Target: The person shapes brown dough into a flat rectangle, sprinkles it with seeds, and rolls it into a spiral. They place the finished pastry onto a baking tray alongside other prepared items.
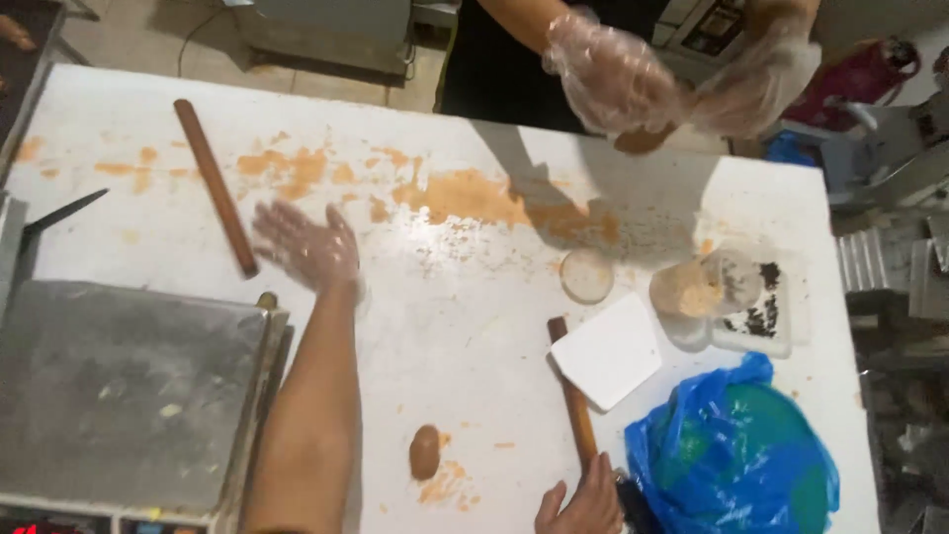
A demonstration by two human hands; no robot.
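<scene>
My left hand (301,244), in a thin clear glove, is spread flat over the white table (465,326), fingers apart, just right of a long brown rolling pin (215,185). It holds nothing. My right hand (585,504) at the bottom edge grips the near end of a second wooden rolling pin (573,396), which runs under a white square card (607,350). A small brown dough ball (425,451) lies between my two arms.
Across the table a person's gloved hands (682,84) work a brown dough piece (643,139). A flat dough disc (587,274), a clear plastic cup (704,286), a white tray (763,314) with dark bits, a blue bag (732,455) and a grey metal tray (119,391) surround the work area.
</scene>
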